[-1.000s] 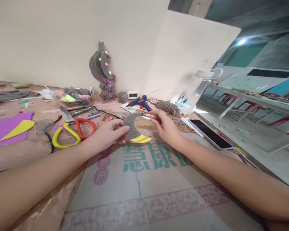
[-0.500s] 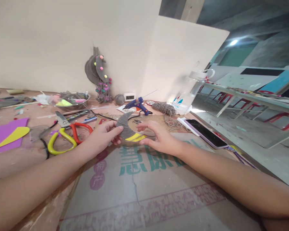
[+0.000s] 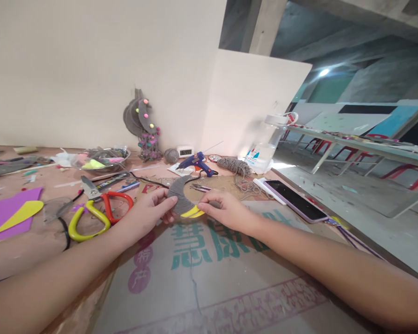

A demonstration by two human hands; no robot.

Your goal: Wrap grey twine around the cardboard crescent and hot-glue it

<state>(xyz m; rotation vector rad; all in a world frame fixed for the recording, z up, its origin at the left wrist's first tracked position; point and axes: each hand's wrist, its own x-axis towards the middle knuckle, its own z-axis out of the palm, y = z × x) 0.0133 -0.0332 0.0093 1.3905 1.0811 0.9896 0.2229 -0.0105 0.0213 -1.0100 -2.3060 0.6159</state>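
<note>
A grey string-wrapped crescent (image 3: 179, 195) with a yellow lower tip (image 3: 192, 213) is held just above a flattened cardboard sheet (image 3: 209, 260) printed with green characters. My left hand (image 3: 149, 212) pinches the crescent's left edge between thumb and fingers. My right hand (image 3: 223, 209) pinches the yellow tip from the right, fingers closed on it. A small pair of tweezers (image 3: 200, 188) lies on the cardboard just behind the crescent.
Yellow-handled (image 3: 87, 219) and red-handled scissors (image 3: 117, 204) lie to the left, near purple foam (image 3: 7, 211). A blue glue gun (image 3: 197, 162), twine (image 3: 234, 165), a phone (image 3: 294, 200), a metal bowl (image 3: 101, 157) and a finished crescent ornament (image 3: 142, 121) stand behind.
My right hand has come down from the crescent's upper tip to the yellow lower tip and closed on it. The tweezers now lie on the cardboard. The crescent has shifted slightly left.
</note>
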